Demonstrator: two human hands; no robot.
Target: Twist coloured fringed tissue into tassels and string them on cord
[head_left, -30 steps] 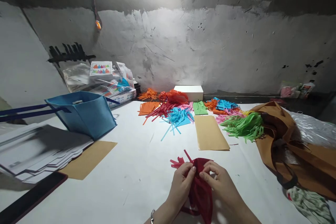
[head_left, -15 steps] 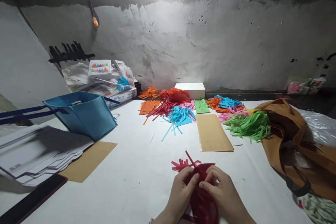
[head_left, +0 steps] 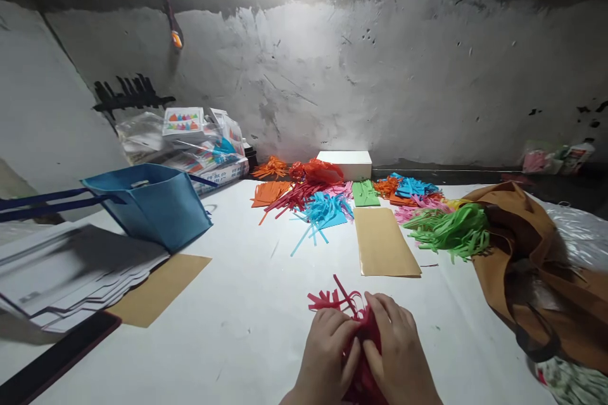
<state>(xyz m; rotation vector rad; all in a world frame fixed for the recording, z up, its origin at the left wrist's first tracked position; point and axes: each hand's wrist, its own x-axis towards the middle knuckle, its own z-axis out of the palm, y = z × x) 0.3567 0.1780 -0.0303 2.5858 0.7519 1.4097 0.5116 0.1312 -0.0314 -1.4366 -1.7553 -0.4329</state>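
Observation:
Between my two hands, near the front of the table, is a dark red fringed tissue-paper tassel (head_left: 365, 364). My left hand (head_left: 327, 348) has its fingers curled on the left side of the bunch. On the other side, my right hand (head_left: 396, 345) grips it, thumb bent inward and fingers reaching over the top. Loose red strips (head_left: 327, 299) stick out beyond my fingertips, some of them looped. The lower part of the bunch is partly covered by my hands.
Brown paper (head_left: 386, 243) lies ahead, with blue (head_left: 325, 209), green (head_left: 446, 228) and orange (head_left: 270, 193) fringed paper around it. At left are a blue bag (head_left: 147, 209), white sheets (head_left: 71, 266) and a dark phone-like slab (head_left: 57, 361). Brown cloth (head_left: 517, 247) heaps at right.
My fingers have shifted from pinching at the middle to curling over the red bunch. My right hand's fingers reach further over its top. The view has tilted very slightly.

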